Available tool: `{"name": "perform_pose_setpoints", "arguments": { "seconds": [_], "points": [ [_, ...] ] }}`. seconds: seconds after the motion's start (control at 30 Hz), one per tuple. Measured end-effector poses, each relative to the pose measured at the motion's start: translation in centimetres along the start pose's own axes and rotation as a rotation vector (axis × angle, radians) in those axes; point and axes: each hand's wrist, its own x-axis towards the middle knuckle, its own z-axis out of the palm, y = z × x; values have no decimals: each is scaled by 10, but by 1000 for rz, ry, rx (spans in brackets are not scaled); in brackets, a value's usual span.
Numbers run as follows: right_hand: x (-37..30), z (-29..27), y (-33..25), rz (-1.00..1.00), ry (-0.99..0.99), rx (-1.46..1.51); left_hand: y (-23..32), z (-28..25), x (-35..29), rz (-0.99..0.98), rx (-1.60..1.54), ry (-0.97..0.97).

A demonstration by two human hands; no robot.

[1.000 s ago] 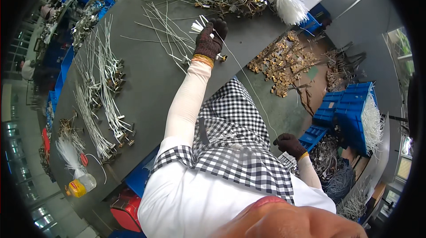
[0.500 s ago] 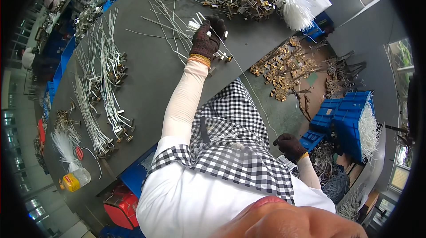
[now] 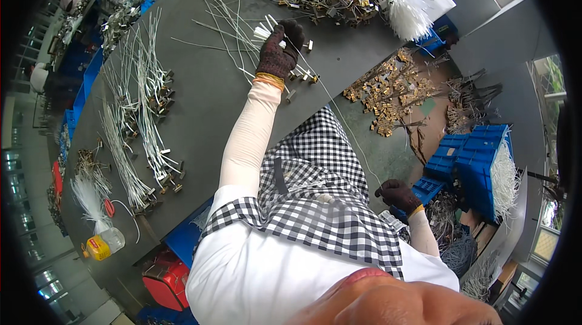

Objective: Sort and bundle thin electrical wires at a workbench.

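Note:
My left hand [image 3: 280,52], in a dark knitted glove, is closed around a small bunch of short white tubes [image 3: 262,32] over the grey table [image 3: 203,91]. From it a thin pale wire [image 3: 358,147] runs down past the table edge to my right hand [image 3: 398,196]. That hand, gloved alike, pinches the wire's lower end beside my checked apron. Small metal-ended pieces [image 3: 314,79] lie just below my left hand. Loose wires [image 3: 233,34] spread on the table to its left.
A big heap of wires with metal ends [image 3: 345,0] covers the far table. Wire bundles [image 3: 145,100] and a bottle [image 3: 104,244] lie at left. Brassy parts [image 3: 388,91] are piled on the floor at right, near blue crates [image 3: 476,155]. A red box [image 3: 167,282] sits below the table.
My left hand has shifted slightly left and down with the white tubes. My right hand stays nearly in place, and the wire still stretches between both hands.

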Motion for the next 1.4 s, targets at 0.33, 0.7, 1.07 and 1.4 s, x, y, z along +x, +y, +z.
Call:
{"name": "perform_pose_setpoints", "arguments": {
  "seconds": [0.33,0.7,1.07,1.4],
  "points": [
    [11,5,5,-11,-60,125,-3,-3,-6,27,64,-9],
    [106,68,-134,-472,-226,321,-60,-5,-119,-155,500,-45],
    [122,125,-227,-705,-336,439,-28,-14,-159,562,2086,-404],
    [152,133,-272,-822,-260,353,-10,-9,-150,169,933,272]
  ]
}}
